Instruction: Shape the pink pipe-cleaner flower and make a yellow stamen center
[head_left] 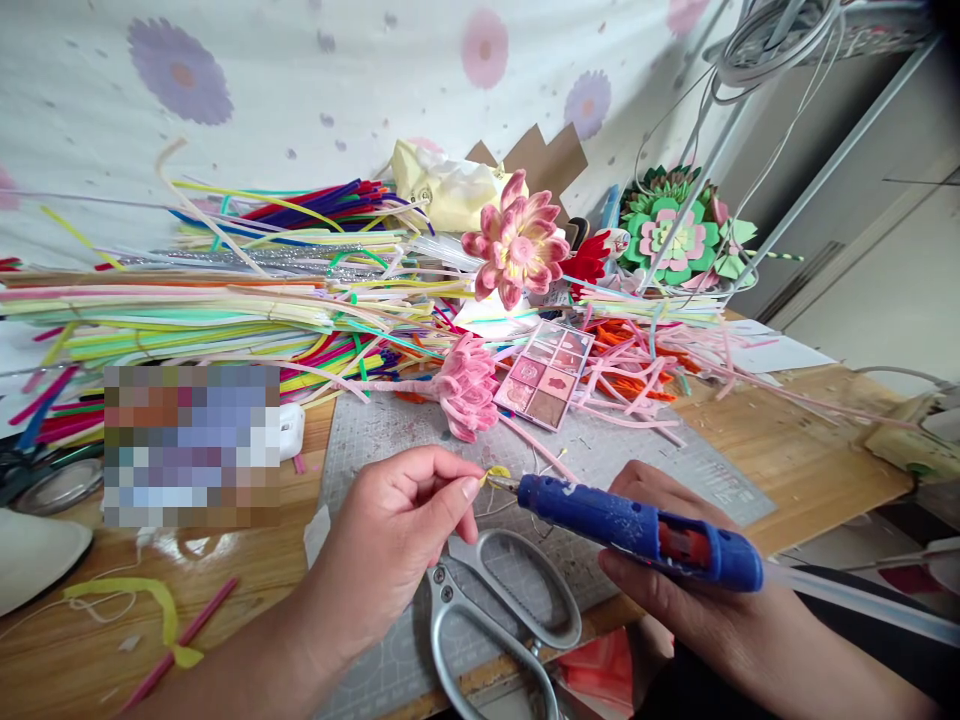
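Note:
My left hand [409,510] pinches a small yellow piece [498,471] between thumb and forefinger; its exact shape is hard to make out. Wrapped around a blue hot glue gun [600,520], my right hand [660,560] holds the nozzle right at that yellow piece. A clear glue stick [862,598] runs out of the gun's back end. Below my hands lie silver-handled scissors [551,575] on the grey cutting mat [382,600]. Just beyond is a pink fuzzy flower [466,385] with a wrapped stem, beside a makeup palette [546,375].
Bundles of coloured pipe cleaners [187,310] cover the table's back left. A larger pink flower [517,240] stands behind the palette, and green paper flowers [671,235] sit at the back right. Loose pink pipe cleaners [622,365] spread across the mat's far edge. A white earphone case [291,430] lies left.

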